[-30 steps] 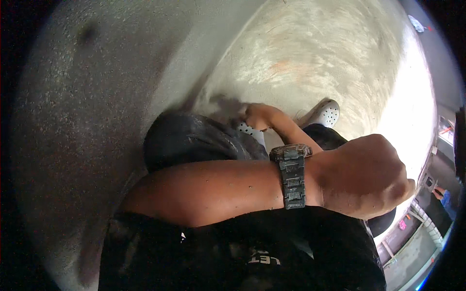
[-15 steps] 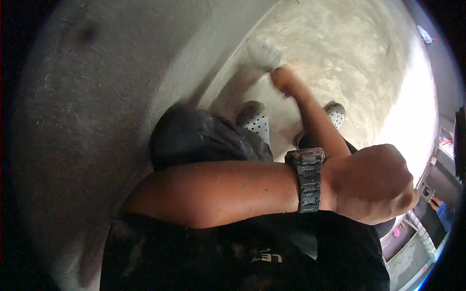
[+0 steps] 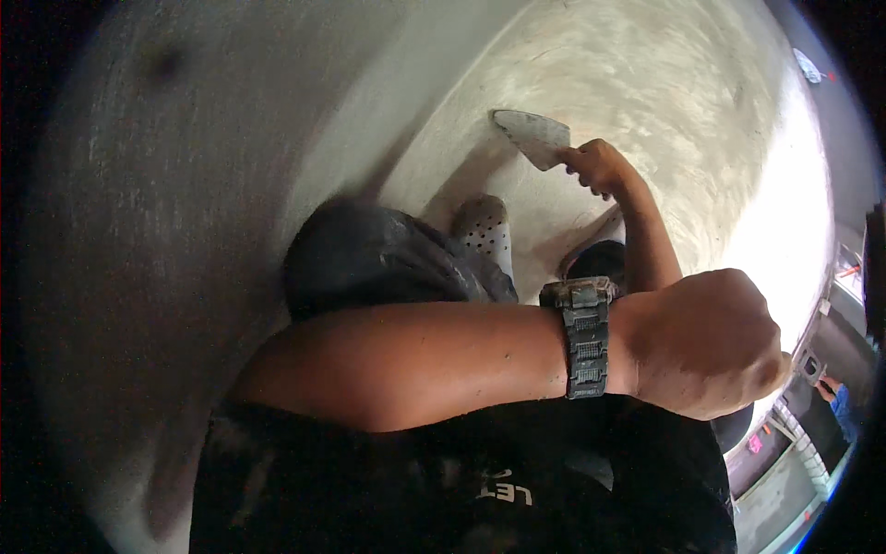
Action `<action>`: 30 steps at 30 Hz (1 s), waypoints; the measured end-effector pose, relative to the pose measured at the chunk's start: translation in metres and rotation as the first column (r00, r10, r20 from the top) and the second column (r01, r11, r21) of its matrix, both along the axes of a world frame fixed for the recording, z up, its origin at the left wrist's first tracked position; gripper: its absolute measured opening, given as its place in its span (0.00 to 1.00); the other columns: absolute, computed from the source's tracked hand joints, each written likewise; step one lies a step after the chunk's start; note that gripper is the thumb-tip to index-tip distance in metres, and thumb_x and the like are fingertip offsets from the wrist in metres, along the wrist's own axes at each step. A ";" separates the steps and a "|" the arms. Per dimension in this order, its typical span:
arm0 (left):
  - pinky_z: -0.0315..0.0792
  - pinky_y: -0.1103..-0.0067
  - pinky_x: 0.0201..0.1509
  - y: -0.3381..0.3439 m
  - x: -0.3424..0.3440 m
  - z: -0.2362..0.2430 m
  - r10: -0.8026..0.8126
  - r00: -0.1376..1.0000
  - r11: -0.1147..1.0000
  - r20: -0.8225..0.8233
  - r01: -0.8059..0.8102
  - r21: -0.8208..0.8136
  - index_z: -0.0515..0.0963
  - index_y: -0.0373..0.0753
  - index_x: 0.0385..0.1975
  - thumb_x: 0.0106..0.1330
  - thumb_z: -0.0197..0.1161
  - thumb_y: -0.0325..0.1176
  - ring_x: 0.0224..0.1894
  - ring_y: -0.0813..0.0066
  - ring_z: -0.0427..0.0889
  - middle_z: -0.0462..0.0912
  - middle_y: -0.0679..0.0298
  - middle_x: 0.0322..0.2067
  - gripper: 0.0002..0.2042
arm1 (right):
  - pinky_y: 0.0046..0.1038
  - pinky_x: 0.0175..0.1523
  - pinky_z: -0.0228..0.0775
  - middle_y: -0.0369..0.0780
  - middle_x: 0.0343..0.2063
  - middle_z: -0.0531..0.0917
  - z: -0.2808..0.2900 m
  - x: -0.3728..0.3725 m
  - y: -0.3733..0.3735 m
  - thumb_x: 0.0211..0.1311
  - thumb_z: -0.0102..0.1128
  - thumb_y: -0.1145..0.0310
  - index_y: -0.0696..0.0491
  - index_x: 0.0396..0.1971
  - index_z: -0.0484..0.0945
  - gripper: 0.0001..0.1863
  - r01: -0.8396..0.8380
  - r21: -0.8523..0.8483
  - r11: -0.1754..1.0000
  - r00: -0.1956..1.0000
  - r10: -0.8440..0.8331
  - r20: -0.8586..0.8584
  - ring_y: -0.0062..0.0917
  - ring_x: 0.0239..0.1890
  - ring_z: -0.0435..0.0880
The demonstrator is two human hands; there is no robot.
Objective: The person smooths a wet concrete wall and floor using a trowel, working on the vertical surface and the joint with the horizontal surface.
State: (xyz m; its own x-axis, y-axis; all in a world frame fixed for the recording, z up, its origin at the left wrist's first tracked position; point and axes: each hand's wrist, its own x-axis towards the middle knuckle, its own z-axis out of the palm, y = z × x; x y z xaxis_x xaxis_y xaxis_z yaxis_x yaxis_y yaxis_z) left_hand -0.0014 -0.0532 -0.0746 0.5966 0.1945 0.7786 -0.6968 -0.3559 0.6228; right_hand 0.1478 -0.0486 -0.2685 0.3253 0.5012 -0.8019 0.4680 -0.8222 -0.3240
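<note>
Along the left side, grey wall (image 3: pixel 185 249): broad and dim, meeting the pale floor (image 3: pixel 664 83) at a slanting seam.
Dark trousers (image 3: pixel 378 258): smudged, covering a bent knee close to the wall.
White shoe (image 3: pixel 487 231): perforated, planted on the floor beyond the knee.
Trowel (image 3: pixel 533 138): its pointed grey blade lies just beyond the shoe, tip toward the seam; whether it touches the floor I cannot tell.
Step in hand: apparently smoothing the floor near the seam, judging by the swirled marks across it.
Right hand (image 3: pixel 598 168): clasped around the trowel's handle, its arm reaching out from behind the left wrist.
Next move: calls, I judge, for a low blade angle and light, even pressure, the tip clear of the wall's foot.
Black watch (image 3: pixel 586 346): strapped on the left wrist, the forearm lying across the body.
Left hand (image 3: pixel 701 342): back toward the view, fingers seemingly curled; its underside is hidden, so I cannot tell whether it grips anything.
Far right, another person (image 3: pixel 841 406): small, partly seen, in blue.
</note>
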 end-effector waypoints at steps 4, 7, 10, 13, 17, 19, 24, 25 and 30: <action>0.68 0.66 0.23 -0.016 0.003 0.004 0.161 0.975 0.972 0.154 -0.131 -0.193 0.72 0.36 0.39 0.61 0.60 0.35 0.19 0.61 0.77 0.74 0.63 0.18 0.11 | 0.36 0.20 0.72 0.42 0.16 0.78 0.003 0.020 -0.012 0.67 0.55 0.45 0.61 0.30 0.84 0.29 0.135 0.028 0.990 0.990 -0.136 0.022 0.31 0.14 0.77; 0.69 0.66 0.22 -0.018 0.006 0.010 0.219 0.959 0.959 0.182 -0.178 -0.219 0.72 0.35 0.40 0.61 0.61 0.35 0.18 0.61 0.77 0.75 0.63 0.18 0.12 | 0.37 0.20 0.73 0.44 0.16 0.78 -0.031 0.003 -0.010 0.67 0.57 0.48 0.62 0.29 0.83 0.27 -0.503 0.376 0.778 0.862 0.420 0.284 0.34 0.14 0.78; 0.69 0.66 0.21 -0.008 0.001 0.004 0.106 0.990 0.988 0.091 -0.094 -0.121 0.71 0.34 0.40 0.60 0.61 0.34 0.18 0.61 0.78 0.75 0.62 0.18 0.13 | 0.38 0.21 0.75 0.46 0.15 0.78 -0.049 -0.063 0.028 0.67 0.56 0.53 0.65 0.28 0.81 0.25 -0.110 0.310 0.944 0.994 0.103 0.039 0.38 0.15 0.81; 0.70 0.67 0.21 0.006 -0.002 0.004 -0.109 0.987 0.991 -0.120 0.117 0.067 0.72 0.33 0.36 0.60 0.61 0.34 0.18 0.62 0.78 0.75 0.62 0.18 0.11 | 0.35 0.21 0.77 0.45 0.18 0.81 -0.090 -0.074 -0.003 0.64 0.55 0.59 0.64 0.34 0.82 0.20 0.117 0.212 0.970 0.973 -0.069 -0.218 0.34 0.15 0.81; 0.70 0.65 0.21 0.006 0.009 0.007 0.056 0.998 0.998 0.014 -0.056 -0.005 0.71 0.36 0.27 0.59 0.60 0.34 0.18 0.61 0.78 0.73 0.62 0.15 0.09 | 0.32 0.22 0.79 0.43 0.25 0.86 -0.093 -0.029 -0.030 0.58 0.54 0.66 0.57 0.50 0.81 0.21 0.123 0.090 0.988 0.943 -0.088 -0.322 0.31 0.16 0.82; 0.70 0.65 0.21 0.000 0.006 0.004 0.048 0.999 0.999 0.015 -0.048 -0.017 0.71 0.36 0.28 0.59 0.60 0.35 0.18 0.61 0.78 0.73 0.63 0.15 0.09 | 0.30 0.21 0.78 0.42 0.27 0.86 -0.082 -0.013 -0.045 0.62 0.52 0.63 0.56 0.50 0.80 0.20 -0.036 0.360 0.932 0.989 0.086 -0.124 0.30 0.17 0.82; 0.70 0.67 0.23 0.003 -0.003 0.003 -0.043 0.997 0.999 -0.060 0.044 0.010 0.71 0.37 0.31 0.60 0.59 0.35 0.19 0.61 0.76 0.72 0.64 0.17 0.09 | 0.36 0.25 0.80 0.45 0.26 0.86 -0.021 -0.003 0.012 0.68 0.47 0.65 0.57 0.46 0.82 0.17 0.140 0.130 0.982 0.990 -0.137 -0.037 0.37 0.18 0.84; 0.70 0.67 0.23 0.001 -0.002 0.003 -0.010 0.999 1.000 -0.033 0.010 0.001 0.71 0.37 0.32 0.60 0.59 0.36 0.19 0.61 0.76 0.72 0.64 0.17 0.09 | 0.33 0.25 0.77 0.46 0.23 0.85 -0.016 -0.020 0.026 0.70 0.48 0.57 0.59 0.42 0.82 0.21 0.023 0.130 0.991 0.998 -0.031 0.059 0.34 0.18 0.83; 0.70 0.67 0.24 -0.001 0.004 0.006 0.093 0.995 0.994 0.030 -0.091 -0.052 0.71 0.37 0.32 0.61 0.59 0.36 0.20 0.61 0.76 0.72 0.64 0.17 0.09 | 0.44 0.56 0.76 0.54 0.44 0.85 -0.049 -0.098 0.036 0.67 0.51 0.56 0.59 0.38 0.86 0.21 -0.183 0.131 0.974 0.953 0.142 0.268 0.44 0.47 0.86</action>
